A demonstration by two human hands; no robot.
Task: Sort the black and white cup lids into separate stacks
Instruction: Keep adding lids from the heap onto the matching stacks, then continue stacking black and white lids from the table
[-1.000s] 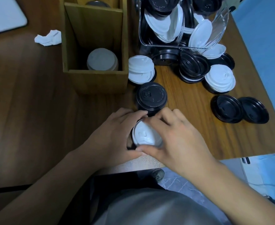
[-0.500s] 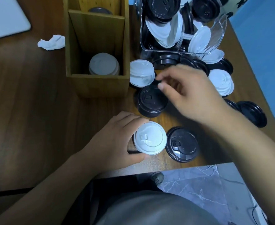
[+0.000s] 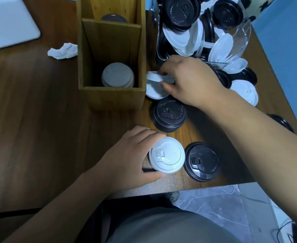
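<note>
My left hand [image 3: 126, 155] grips a white lid [image 3: 167, 156] near the table's front edge, fingers and thumb curled round its rim. A single black lid [image 3: 203, 161] lies just right of it. Behind them stands a short stack of black lids [image 3: 169, 114]. My right hand [image 3: 189, 79] reaches over to the white lids [image 3: 154, 88] beside the wooden box and pinches the top one, which is tilted up. A stack of white lids [image 3: 117, 76] sits inside the wooden box [image 3: 112, 97].
A tipped clear container [image 3: 239, 41] at the back right spills mixed black and white lids; more lie loose at the right, including a white one [image 3: 246, 92]. A crumpled tissue [image 3: 63, 50] and a white flat object [image 3: 7, 23] lie far left. The table edge runs just before my hands.
My right hand left the lid at the front, a black lid now lies beside the white one, and the hand moved back and left to the white lids by the box. My left hand stayed put.
</note>
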